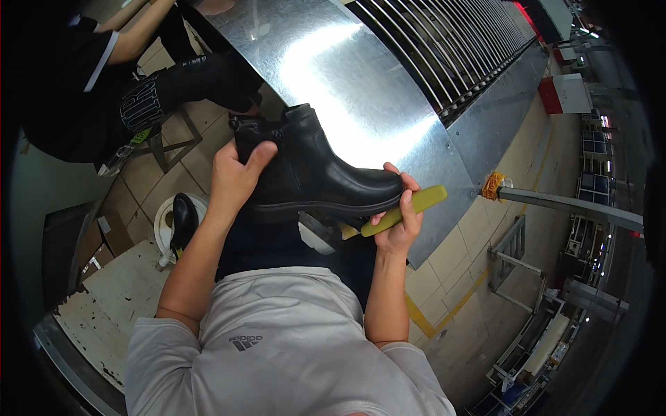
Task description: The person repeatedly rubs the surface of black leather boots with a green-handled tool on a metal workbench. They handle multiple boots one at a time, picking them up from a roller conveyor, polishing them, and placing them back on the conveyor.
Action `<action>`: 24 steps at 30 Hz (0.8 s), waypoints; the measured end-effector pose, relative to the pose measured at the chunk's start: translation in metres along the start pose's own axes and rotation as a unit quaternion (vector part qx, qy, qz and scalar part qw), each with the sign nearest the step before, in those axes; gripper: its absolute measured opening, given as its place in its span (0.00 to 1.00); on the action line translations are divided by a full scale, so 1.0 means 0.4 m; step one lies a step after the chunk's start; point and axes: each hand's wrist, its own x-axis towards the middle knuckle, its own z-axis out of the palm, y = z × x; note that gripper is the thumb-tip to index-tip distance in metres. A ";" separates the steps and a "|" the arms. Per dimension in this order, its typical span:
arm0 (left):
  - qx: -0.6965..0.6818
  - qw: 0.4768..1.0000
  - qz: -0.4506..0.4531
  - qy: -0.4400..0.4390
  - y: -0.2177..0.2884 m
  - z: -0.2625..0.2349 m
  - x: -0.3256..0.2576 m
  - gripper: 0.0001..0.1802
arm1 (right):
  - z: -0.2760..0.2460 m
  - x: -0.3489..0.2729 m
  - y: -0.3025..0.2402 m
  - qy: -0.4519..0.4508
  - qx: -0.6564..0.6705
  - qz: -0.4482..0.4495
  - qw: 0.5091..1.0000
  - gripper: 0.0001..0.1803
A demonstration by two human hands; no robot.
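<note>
A black ankle boot [312,166] lies sideways in front of me, its toe to the right and its sole toward me. My left hand [236,173] is closed round the back of the shaft, thumb on the outside. At the toe, my right hand [401,215] grips a flat, yellow-green oblong piece [423,200] with rounded ends. Fingers of the same hand reach up beside the boot's toe; whether they press on it, I cannot tell. What the oblong piece is does not show.
Beyond the boot stretches a shiny metal table [277,41], with a rack of metal bars [430,48] behind it. A co-worker in black [104,90] sits at the far left. Another black boot [184,220] stands by a white bucket [166,239]. A metal post [569,206] juts in from the right.
</note>
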 end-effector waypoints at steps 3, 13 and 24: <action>-0.002 0.994 0.057 -0.097 0.003 -0.029 -0.016 0.25 | 0.003 0.007 -0.017 0.002 -0.016 0.020 1.000 0.29; 0.101 0.941 0.272 -0.171 0.032 -0.079 -0.035 0.23 | 0.026 0.018 -0.017 -0.006 -0.039 0.032 0.999 0.51; 0.122 0.936 0.302 -0.135 0.028 -0.087 -0.048 0.20 | 0.008 -0.002 -0.037 -0.053 -0.028 0.025 0.998 0.46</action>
